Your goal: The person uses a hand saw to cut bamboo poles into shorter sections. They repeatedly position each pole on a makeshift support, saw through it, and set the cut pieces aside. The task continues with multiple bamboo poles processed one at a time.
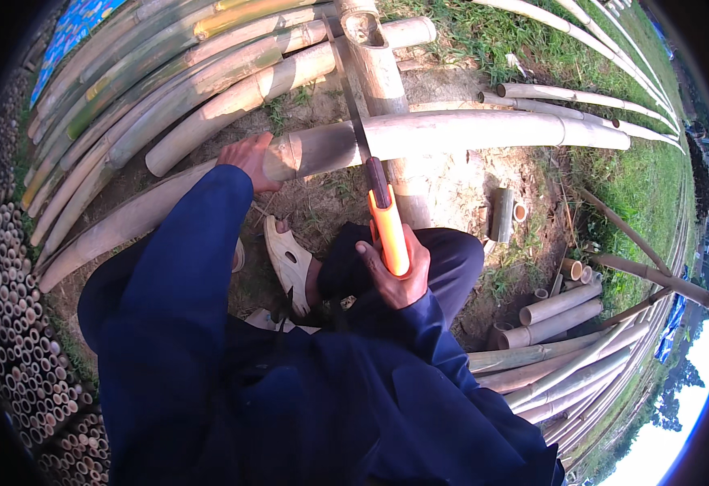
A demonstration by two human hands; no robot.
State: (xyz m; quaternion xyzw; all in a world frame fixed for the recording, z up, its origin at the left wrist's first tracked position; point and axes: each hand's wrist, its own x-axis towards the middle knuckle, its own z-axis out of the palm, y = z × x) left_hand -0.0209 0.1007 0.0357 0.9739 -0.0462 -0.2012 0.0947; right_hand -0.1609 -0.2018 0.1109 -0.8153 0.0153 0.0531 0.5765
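Note:
A long bamboo pole point(468, 131) lies crosswise in front of me, over a thicker bamboo log point(380, 81) that runs away from me. My left hand point(249, 160) is closed round the pole, left of the log. In my right hand point(399, 271) is the orange handle of a hand saw point(345, 77), fingers wrapped about it. The long thin blade points away from me and crosses the pole near the log. Whether its teeth have entered the bamboo, I cannot tell.
Several long bamboo poles point(200, 85) lie side by side at the far left. Short cut pieces point(553, 312) are piled at the right, near more long poles point(565, 373). Stacked bamboo tubes point(18, 312) line the left edge. A sandalled foot point(290, 263) rests below the pole.

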